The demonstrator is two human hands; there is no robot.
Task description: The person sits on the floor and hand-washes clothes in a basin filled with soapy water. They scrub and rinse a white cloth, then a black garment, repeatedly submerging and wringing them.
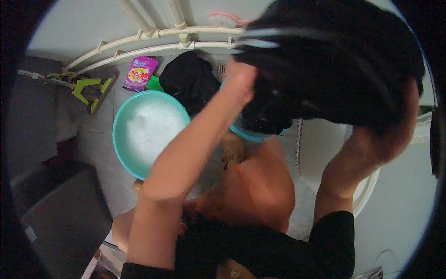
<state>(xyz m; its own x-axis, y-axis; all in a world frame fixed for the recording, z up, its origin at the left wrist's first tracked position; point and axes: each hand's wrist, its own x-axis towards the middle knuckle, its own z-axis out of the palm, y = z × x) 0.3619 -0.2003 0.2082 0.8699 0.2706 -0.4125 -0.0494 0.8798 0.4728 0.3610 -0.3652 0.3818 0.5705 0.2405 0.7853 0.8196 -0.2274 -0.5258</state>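
Note:
My left hand (pixel 242 80) grips the near left side of a bunched black garment (pixel 331 69) with white stripes. On the right, my right hand (pixel 383 143) holds the same garment from below; its fingers are partly hidden by the cloth. The raised garment is blurred and hangs over a second turquoise basin (pixel 256 136), covering most of it. To the left, a turquoise basin (pixel 116 130) full of white suds stands on the floor, its right side partly behind my left forearm. Another dark cloth heap (pixel 188 78) lies behind it.
A purple printed packet (pixel 140 72) lies by the wall, near a green item (pixel 155 83). White pipes (pixel 205 30) run along the wall below a pink brush (pixel 223 20). A green-and-grey mop (pixel 86 85) is at left, a white tub (pixel 366 191) at right.

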